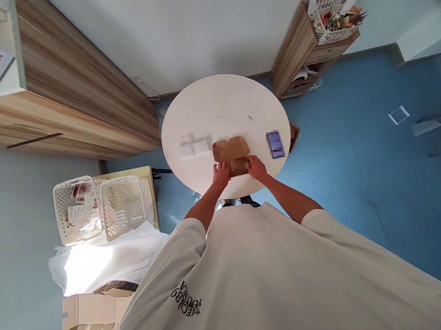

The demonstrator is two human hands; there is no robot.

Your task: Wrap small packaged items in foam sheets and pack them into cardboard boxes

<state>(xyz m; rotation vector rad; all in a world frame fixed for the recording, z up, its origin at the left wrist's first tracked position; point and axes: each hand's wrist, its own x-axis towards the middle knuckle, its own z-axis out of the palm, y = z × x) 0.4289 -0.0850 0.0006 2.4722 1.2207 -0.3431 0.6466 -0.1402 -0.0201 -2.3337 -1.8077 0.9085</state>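
One left hand [221, 174], one right hand [256, 168]; both hold open cardboard box [232, 153]; white table [220, 98] beneath.

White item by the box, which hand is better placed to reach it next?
Likely the left hand: it's at the left side of the box, nearer the white item; the right hand is farther.

You have two hands [221, 174] [256, 168], one open box [230, 148], one purple item [275, 145] and one worktop [224, 100], plus white pieces [201, 147] too blurred to count. On your left you have at least two baskets [60, 208] [109, 203]; ahead, one more.
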